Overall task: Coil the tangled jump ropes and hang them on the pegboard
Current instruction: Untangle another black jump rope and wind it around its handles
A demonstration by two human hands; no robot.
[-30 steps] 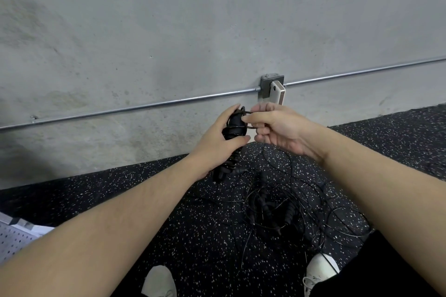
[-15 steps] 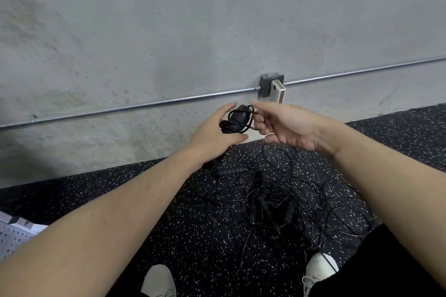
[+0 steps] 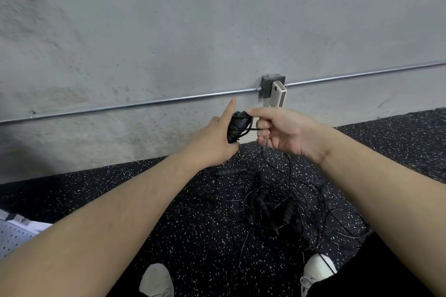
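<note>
1. Wall point(image 3: 193, 31): bare grey concrete, stained in patches.
2. Conduit point(image 3: 144, 103): metal pipe crossing the wall, meeting a junction box point(image 3: 267, 84).
3. Floor point(image 3: 96, 190): black rubber, white-speckled.

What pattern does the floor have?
Black floor with small white speckles, seen in the head view.

1 head-worn view, forward and down, close above both forearms.
</note>
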